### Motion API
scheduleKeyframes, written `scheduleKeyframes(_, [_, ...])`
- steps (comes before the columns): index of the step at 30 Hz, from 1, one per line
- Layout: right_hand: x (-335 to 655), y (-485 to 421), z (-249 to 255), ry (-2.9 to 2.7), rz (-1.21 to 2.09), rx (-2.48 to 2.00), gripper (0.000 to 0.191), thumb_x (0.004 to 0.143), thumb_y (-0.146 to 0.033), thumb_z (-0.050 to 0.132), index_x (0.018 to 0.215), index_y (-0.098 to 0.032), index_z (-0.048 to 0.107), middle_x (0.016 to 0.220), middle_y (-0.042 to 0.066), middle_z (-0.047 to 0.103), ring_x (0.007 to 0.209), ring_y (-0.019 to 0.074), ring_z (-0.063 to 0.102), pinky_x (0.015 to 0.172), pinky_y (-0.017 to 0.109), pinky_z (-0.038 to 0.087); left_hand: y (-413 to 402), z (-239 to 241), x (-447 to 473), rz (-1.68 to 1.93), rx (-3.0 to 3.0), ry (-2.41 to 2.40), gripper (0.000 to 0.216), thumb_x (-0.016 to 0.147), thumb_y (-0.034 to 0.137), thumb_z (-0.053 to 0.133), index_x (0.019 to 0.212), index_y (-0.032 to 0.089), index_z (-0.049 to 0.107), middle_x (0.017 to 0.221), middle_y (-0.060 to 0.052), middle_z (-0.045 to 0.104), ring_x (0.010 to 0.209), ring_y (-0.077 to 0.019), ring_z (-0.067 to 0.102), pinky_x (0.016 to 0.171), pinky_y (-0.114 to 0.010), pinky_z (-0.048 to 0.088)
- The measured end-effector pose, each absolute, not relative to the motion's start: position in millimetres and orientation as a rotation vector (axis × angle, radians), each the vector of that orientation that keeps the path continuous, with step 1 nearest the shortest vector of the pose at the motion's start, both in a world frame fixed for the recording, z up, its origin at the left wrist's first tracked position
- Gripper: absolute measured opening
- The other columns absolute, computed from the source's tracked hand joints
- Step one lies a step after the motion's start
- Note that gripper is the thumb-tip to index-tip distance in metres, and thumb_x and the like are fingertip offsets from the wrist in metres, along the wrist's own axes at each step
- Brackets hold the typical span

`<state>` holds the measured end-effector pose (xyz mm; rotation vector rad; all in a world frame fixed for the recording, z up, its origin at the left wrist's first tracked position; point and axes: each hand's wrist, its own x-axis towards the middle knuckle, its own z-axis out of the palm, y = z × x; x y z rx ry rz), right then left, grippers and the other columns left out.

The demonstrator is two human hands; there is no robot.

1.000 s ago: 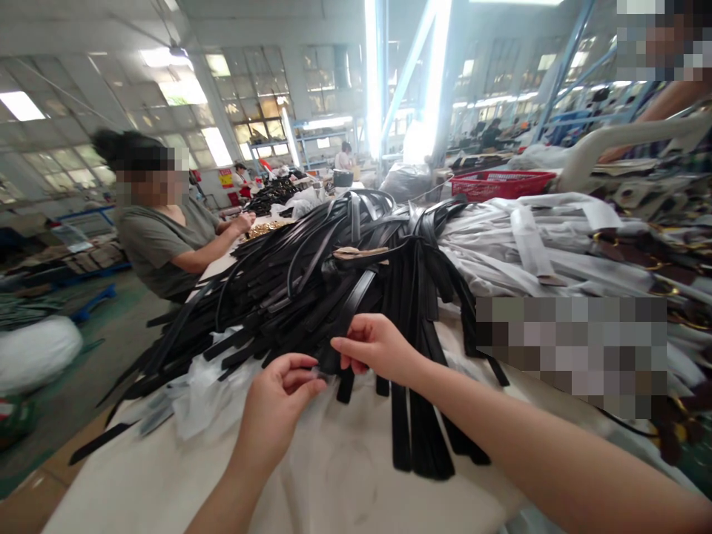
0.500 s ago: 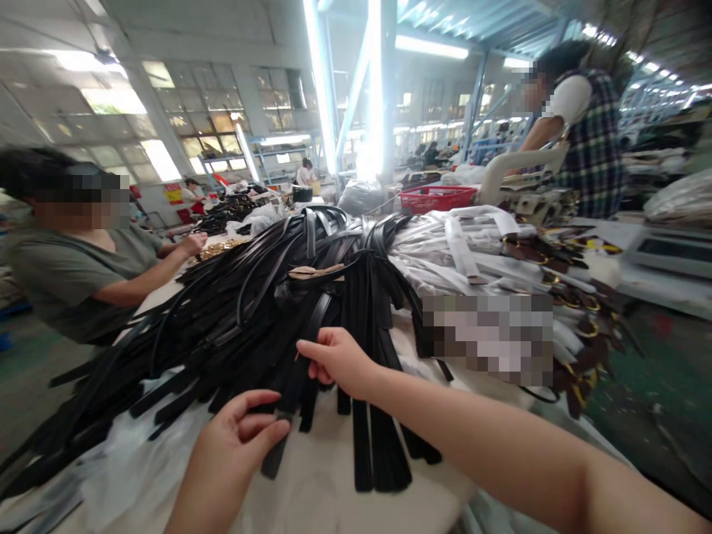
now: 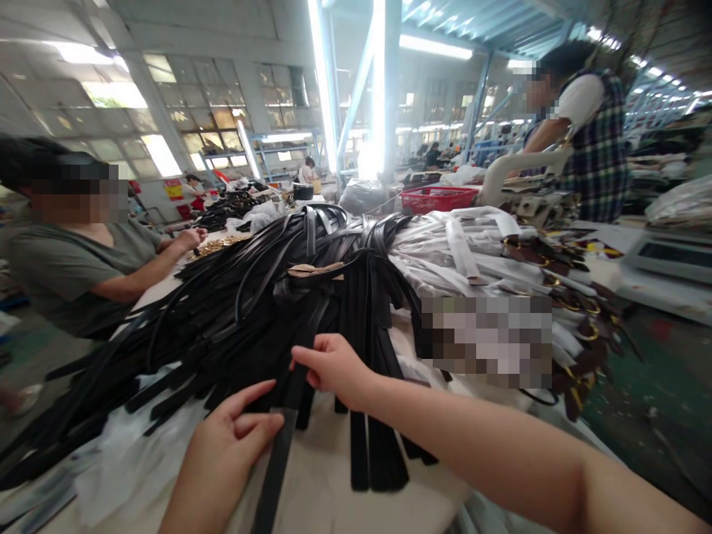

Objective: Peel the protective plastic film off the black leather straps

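Note:
A big heap of black straps [image 3: 261, 297] covers the white table [image 3: 328, 489] in front of me. One black strap [image 3: 278, 460] runs out of the heap toward me. My right hand [image 3: 334, 368] pinches this strap higher up, at the edge of the heap. My left hand [image 3: 228, 445] lies against the strap's lower part, thumb and fingers touching it, with the free end passing below the hand and out of the frame.
A pile of white straps [image 3: 461, 252] and brown straps with gold rings [image 3: 572, 297] lies to the right. A red basket [image 3: 437, 198] stands behind. A seated person [image 3: 72, 259] works at the left; another person [image 3: 584, 133] stands at the far right.
The strap has slid out of the heap toward me, and its end now reaches past my left hand. Between the first two frames the camera swung to the right.

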<state>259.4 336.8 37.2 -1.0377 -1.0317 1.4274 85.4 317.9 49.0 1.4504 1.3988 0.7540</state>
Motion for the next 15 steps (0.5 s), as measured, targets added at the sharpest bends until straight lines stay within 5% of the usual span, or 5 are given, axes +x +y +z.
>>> scheduleKeyframes(4, [244.6, 321.3, 30.3, -1.349, 1.528, -1.023, 0.028, 0.081, -0.033, 0.062, 0.061, -0.013, 0.061, 0.043, -0.003, 0.054, 0.033, 0.0064, 0.044, 0.034, 0.017, 0.032, 318.8, 52.2, 81.4, 0.721, 1.398, 1.391, 0.075, 0.057, 0.041, 0.075, 0.121, 0.009, 0.052, 0.057, -0.001, 0.069, 0.045, -0.0111, 0.045, 0.046, -0.02, 0.027])
scheduleKeyframes(11, [263.4, 342.5, 42.6, -0.847, 1.489, -1.054, 0.028, 0.09, -0.021, 0.047, 0.064, -0.015, 0.053, 0.033, -0.009, 0.041, 0.025, 0.0033, 0.028, 0.029, 0.015, 0.017, 310.0, 70.0, 88.7, 0.708, 1.42, 1.39, 0.081, 0.054, 0.046, 0.079, 0.122, 0.01, 0.054, 0.043, 0.009, 0.051, 0.042, -0.0105, 0.038, 0.045, -0.022, 0.022])
scheduleKeyframes(15, [257.0, 327.1, 50.2, -0.931, 1.599, -0.98, 0.028, 0.084, -0.017, 0.054, 0.057, -0.014, 0.054, 0.036, -0.005, 0.05, 0.026, 0.0054, 0.038, 0.027, 0.015, 0.025, 304.9, 75.9, 81.4, 0.706, 1.45, 1.456, 0.071, 0.051, 0.041, 0.077, 0.113, 0.012, 0.06, 0.043, 0.009, 0.048, 0.041, -0.0084, 0.031, 0.046, -0.022, 0.018])
